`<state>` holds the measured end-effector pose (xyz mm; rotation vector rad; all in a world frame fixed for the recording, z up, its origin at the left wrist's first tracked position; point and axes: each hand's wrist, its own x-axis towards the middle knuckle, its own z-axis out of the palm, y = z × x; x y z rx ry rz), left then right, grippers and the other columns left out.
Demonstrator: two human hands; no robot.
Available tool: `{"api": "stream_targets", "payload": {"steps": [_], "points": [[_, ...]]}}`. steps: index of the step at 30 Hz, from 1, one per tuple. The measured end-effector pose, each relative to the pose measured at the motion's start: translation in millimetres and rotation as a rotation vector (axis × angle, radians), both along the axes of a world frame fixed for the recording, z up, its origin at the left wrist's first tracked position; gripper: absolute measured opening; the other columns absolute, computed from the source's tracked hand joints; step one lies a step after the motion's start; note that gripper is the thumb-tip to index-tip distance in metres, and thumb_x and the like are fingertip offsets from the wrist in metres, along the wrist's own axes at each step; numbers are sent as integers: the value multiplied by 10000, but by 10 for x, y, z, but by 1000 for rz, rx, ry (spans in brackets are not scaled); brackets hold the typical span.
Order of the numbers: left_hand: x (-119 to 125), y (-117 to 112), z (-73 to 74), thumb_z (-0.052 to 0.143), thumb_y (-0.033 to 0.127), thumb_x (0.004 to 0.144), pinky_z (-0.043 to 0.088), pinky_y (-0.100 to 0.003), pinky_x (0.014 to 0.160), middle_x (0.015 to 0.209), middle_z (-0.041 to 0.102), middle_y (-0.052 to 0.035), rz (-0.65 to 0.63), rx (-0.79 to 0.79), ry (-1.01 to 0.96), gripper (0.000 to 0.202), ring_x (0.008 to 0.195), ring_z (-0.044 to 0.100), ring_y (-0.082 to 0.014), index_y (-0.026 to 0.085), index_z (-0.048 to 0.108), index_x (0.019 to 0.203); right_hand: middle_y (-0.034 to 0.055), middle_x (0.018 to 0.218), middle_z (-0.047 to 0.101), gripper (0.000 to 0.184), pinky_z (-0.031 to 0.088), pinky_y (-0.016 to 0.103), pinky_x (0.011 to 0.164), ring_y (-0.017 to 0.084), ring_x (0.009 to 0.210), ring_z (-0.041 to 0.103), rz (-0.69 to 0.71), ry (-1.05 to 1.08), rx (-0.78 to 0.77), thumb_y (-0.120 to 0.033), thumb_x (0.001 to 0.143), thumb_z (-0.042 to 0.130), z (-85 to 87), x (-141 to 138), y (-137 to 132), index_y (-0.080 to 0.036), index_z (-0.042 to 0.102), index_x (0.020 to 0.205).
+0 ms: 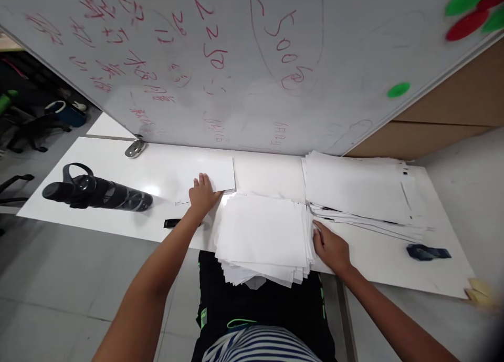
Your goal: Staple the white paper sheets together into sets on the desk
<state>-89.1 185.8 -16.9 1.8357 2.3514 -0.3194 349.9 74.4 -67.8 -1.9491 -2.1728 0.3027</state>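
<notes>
My left hand (pixel 202 196) lies flat with fingers stretched out on a single white sheet (pixel 212 175) at the middle of the white table (pixel 118 162). My right hand (pixel 332 248) rests at the right edge of a thick stack of white paper (pixel 263 236) that overhangs the table's front edge; its fingers curl against the stack's side. A second, larger pile of sheets (pixel 358 188) lies to the right, fanned out at its lower edge.
A black bottle (pixel 98 193) lies on its side at the left. A small black bar (pixel 173 223) sits by my left wrist. A dark blue object (pixel 427 252) lies at the right. A whiteboard (pixel 244 62) with red writing leans behind the table.
</notes>
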Motion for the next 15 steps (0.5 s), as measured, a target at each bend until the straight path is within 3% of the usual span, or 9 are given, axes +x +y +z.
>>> {"api": "stream_targets", "payload": {"steps": [3,9,15], "points": [[130,-8,-56,364,635,920,436,-477,1012,1622,203,-236,22,15,23,895,1473,253,-390,46,197,1573,84,865,760,456,462,313,614,246,753,708,-20,-17,-26,-340,983,358,34,-16,-3,-139,596,1316],[78,10,-142,317,625,942,426,-500,1018,1627,197,-227,21,41,34,862,1472,251,-383,65,182,1583,34,739,707,487,390,292,555,222,639,653,-71,-5,-29,-382,973,375,5,-5,1,-164,523,1383],[81,-26,-177,293,552,965,406,-518,1033,1634,200,-203,21,62,21,764,1466,269,-374,106,211,1581,21,726,690,495,336,274,555,217,648,642,-65,5,9,-386,984,372,15,-27,-2,-190,469,1428]]}}
